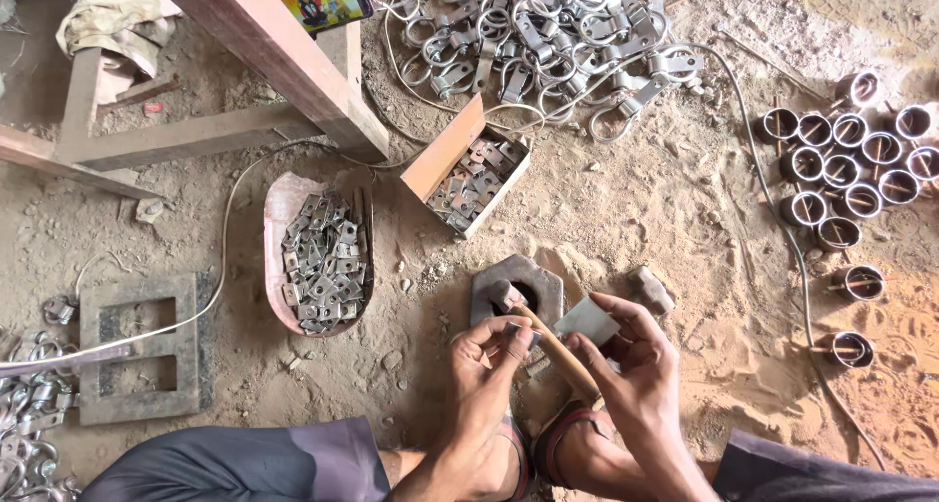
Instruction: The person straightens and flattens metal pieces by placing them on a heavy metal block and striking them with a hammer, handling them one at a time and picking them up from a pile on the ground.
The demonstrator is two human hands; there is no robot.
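My left hand (486, 380) pinches a small square metal plate (516, 332) between thumb and fingertips, just above a hexagonal metal block (540, 285) on the sandy ground. My right hand (634, 363) holds a pale flat piece (587, 319) in its fingertips and also grips the wooden handle of a hammer (554, 345), whose head (506, 296) rests on the block. Both hands are close together over my feet in sandals (558, 441).
A curved tray (277, 218) and a cardboard box (445, 150) hold several small metal plates. A heap of metal ring clamps (533, 42) lies behind. Short metal tube pieces (846, 164) stand at right. A wooden bench frame (264, 47) and a concrete block (142, 350) sit at left.
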